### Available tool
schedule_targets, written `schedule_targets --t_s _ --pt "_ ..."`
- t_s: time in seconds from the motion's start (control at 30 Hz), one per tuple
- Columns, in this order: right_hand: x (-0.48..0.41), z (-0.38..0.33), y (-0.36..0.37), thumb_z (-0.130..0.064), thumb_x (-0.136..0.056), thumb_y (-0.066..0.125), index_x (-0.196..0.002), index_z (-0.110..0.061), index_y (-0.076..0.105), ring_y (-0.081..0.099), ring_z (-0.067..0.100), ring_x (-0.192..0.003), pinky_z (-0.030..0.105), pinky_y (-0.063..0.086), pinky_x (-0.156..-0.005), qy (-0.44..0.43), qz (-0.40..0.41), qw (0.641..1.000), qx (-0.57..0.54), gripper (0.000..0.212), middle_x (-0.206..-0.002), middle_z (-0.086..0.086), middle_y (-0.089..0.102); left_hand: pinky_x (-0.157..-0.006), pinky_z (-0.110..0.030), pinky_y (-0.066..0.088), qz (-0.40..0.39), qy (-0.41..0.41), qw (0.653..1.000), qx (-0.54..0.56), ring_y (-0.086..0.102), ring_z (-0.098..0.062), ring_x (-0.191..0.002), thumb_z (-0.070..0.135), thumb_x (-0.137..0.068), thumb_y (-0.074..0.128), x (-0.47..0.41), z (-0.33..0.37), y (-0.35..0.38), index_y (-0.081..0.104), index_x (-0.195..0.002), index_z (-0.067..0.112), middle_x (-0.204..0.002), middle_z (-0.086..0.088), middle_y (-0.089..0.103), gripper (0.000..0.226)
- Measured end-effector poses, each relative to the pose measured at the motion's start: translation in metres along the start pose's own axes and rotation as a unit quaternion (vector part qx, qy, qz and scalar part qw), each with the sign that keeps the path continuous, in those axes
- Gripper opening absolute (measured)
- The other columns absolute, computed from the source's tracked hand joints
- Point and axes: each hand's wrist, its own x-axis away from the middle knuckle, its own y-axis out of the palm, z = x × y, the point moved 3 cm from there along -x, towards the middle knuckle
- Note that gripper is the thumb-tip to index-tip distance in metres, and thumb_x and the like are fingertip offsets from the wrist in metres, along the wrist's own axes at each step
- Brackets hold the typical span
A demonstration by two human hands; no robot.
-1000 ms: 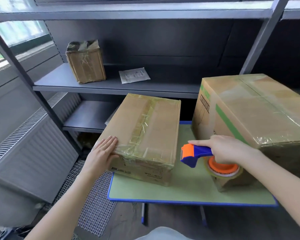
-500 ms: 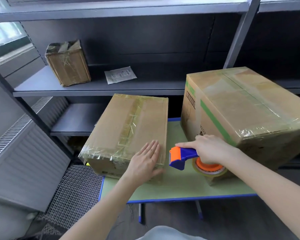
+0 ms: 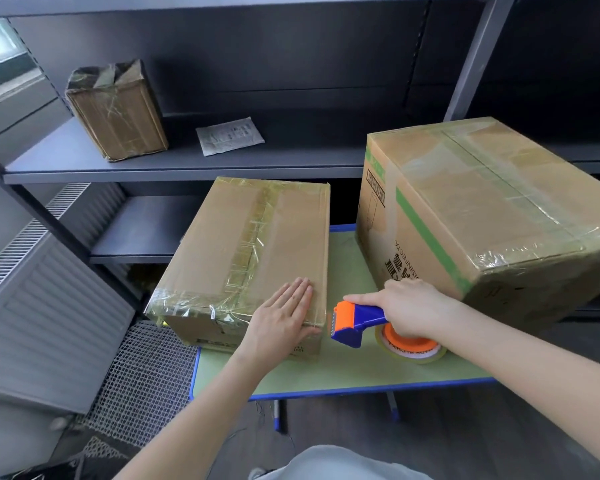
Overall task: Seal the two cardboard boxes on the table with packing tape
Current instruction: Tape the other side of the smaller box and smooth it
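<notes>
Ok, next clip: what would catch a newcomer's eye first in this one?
Probably the orange-and-blue tape dispenser, gripped by the right hand on the green table between the two cardboard boxes. Next, the left hand lying flat on the near right corner of the smaller box, whose top already carries wrinkled tape. The larger box with a green stripe stands at the right, also taped.

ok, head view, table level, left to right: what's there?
Flat brown cardboard box with taped seam → left hand on its near right corner → orange-and-blue tape dispenser in the right hand → large green-striped cardboard box.
</notes>
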Motion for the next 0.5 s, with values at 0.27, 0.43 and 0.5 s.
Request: schedule_targets --t_s 0.27,0.43,0.5 --pt "0.005 0.016 -0.006 -0.009 -0.088 0.038 -0.138 -0.061 0.005 0.034 0.01 -0.062 0.025 0.023 -0.049 0.011 -0.004 0.999 -0.03 0.079 -0.076 -0.006 0.032 -0.089 -0.037 0.052 0.003 0.008 1.0 -0.01 0.059 -0.024 -0.114 0.045 -0.068 0.079 -0.001 0.001 -0.004 0.065 -0.114 -0.003 -0.122 -0.014 0.062 0.068" --pt "0.008 0.011 -0.006 -0.008 -0.085 0.035 -0.135 -0.064 0.002 0.037 0.011 -0.064 0.026 0.025 -0.049 0.006 0.017 0.998 -0.064 0.082 -0.078 -0.005 0.034 -0.088 -0.04 0.053 -0.006 0.015 1.0 -0.004 0.06 -0.026 -0.113 0.039 -0.065 0.083 0.005 -0.008 -0.007 0.064 -0.114 -0.004 -0.122 -0.015 0.062 0.068" --pt "0.006 0.006 -0.008 -0.008 -0.085 0.035 -0.135 -0.064 0.002 0.038 0.011 -0.064 0.026 0.025 -0.049 -0.003 0.025 0.997 -0.069 0.082 -0.078 -0.005 0.034 -0.088 -0.042 0.053 -0.011 0.017 1.0 0.0 0.059 -0.028 -0.113 0.04 -0.066 0.082 0.008 -0.016 -0.01 0.063 -0.115 -0.005 -0.123 -0.016 0.061 0.069"
